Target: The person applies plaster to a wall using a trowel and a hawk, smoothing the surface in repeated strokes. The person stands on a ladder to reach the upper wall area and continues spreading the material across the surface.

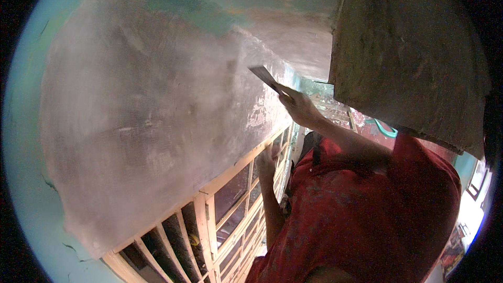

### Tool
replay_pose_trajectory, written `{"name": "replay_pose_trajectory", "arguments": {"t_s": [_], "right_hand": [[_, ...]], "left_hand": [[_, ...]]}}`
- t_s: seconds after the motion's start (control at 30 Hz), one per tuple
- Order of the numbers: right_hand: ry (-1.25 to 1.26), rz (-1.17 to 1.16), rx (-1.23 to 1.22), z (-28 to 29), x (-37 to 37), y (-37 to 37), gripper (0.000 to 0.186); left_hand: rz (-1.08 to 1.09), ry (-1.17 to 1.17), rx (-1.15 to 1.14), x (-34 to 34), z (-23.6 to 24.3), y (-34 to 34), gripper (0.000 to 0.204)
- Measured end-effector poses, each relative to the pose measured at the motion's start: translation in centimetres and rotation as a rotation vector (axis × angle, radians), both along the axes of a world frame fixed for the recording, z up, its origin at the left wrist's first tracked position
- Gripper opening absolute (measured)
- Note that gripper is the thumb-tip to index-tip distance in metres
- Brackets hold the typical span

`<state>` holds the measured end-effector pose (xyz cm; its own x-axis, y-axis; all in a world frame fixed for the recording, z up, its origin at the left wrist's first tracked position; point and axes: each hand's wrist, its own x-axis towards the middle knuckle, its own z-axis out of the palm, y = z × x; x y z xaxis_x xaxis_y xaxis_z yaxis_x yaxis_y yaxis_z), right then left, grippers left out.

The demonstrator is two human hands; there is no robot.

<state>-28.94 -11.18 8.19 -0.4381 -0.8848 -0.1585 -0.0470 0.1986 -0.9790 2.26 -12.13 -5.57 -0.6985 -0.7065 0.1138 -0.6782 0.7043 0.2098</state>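
Observation:
My right hand (298, 107) is closed round the handle of a putty knife (264, 77). Its wide, flat blade points up and left, in front of the wall (152, 94); whether it touches the surface I cannot tell. A large smeared patch of greyish-pink filler covers the wall, with green paint around it. Lower down, my left hand (265, 161) grips the cream wooden window frame (228, 178), its fingers partly blurred. Both arms reach out from my red, stained shirt (361, 215).
A big dark, rough-edged panel (403, 57) hangs at the upper right, close above my right arm. Slatted bars (165, 249) fill the window's near part, and glazed panes run on beyond. A green curved strip (385, 128) lies far behind my arm.

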Motion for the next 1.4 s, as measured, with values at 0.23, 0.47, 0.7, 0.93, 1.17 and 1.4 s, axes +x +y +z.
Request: {"name": "replay_pose_trajectory", "arguments": {"t_s": [0.23,0.47,0.7,0.93,1.17,1.4], "right_hand": [[-0.01,-0.118,-0.182,3.8,-2.8,-6.8,0.043],[-0.003,-0.066,-0.178,6.2,-3.3,-7.6,0.038],[-0.021,-0.044,-0.213,4.0,-4.4,-8.6,0.039],[-0.033,-0.083,-0.327,6.5,-3.6,-8.7,0.038],[0.028,-0.106,-0.354,7.3,-3.3,-8.7,0.032],[-0.057,-0.032,-0.235,8.5,-3.6,-8.5,0.032]], "left_hand": [[0.299,1.177,1.416,-25.2,17.9,-10.5,0.075],[0.173,1.525,1.914,-27.0,17.7,-15.9,0.051],[0.014,1.447,1.886,-28.7,14.8,-19.0,0.029],[0.272,1.396,1.611,-28.5,17.0,-18.7,0.028],[0.277,1.534,1.778,-28.2,17.7,-18.7,0.029],[0.285,1.61,1.769,-28.6,19.4,-18.6,0.031]]}}
